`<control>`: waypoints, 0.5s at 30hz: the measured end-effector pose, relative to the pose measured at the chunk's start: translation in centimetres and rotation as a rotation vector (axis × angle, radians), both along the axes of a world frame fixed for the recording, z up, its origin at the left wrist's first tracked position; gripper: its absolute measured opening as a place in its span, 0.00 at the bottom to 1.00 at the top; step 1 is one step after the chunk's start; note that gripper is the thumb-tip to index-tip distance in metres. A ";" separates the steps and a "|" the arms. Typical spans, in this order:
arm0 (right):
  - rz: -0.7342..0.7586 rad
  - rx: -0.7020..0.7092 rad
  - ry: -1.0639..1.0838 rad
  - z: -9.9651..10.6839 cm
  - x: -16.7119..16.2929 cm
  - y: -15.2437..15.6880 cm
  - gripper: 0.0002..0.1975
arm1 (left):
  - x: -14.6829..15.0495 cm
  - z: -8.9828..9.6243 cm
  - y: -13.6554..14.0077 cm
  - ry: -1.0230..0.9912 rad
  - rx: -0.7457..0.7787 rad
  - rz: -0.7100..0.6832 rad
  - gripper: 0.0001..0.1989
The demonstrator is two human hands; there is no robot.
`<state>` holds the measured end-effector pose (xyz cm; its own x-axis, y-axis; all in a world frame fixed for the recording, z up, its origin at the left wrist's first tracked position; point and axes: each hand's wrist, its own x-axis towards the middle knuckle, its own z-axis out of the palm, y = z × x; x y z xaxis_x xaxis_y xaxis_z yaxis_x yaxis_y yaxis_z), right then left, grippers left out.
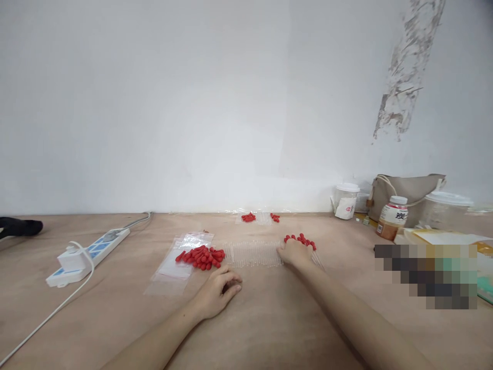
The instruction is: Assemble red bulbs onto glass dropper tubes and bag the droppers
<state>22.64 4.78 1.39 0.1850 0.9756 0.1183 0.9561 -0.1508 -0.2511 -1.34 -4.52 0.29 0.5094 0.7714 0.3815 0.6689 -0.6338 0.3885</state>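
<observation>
A row of thin clear tubes (252, 255) lies side by side on the table. My right hand (295, 253) reaches down at the row's right end, its fingers closed. Whatever they pinch is too small to make out. Just behind that hand are small red rubber bulbs (300, 239), and a few loose clear tubes (318, 259) lie to its right. A pile of red rubber bulbs (202, 257) sits left of the row, partly on clear plastic bags (173, 262). In front of that pile my left hand (217, 293) rests on the table, fingers loosely bent, thumb apart, holding nothing.
Near the wall lies a clear bag (264, 219) with more red bulbs and tubes. At left stands a white power strip (90, 257) with a cable. A lidded cup (346, 200), a bottle (393, 218), a grey bag (414, 187) and a tub (444, 210) stand at right.
</observation>
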 end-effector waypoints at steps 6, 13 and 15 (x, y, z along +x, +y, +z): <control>-0.018 -0.063 0.014 0.3 -0.5 0.8 0.14 | -1.8 1.8 1.5 0.157 0.384 0.423 0.09; 0.000 -0.035 -0.010 0.9 -0.7 0.1 0.14 | -4.9 3.0 2.6 0.228 0.375 0.790 0.15; 0.010 -0.002 -0.023 1.0 -0.6 -0.5 0.15 | -4.9 3.0 2.7 0.243 0.349 0.834 0.18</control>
<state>22.07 4.26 2.43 0.1722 0.9777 0.1200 0.9631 -0.1416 -0.2288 -6.23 -1.78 3.32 -0.0608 0.7856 0.6157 0.9979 0.0329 0.0566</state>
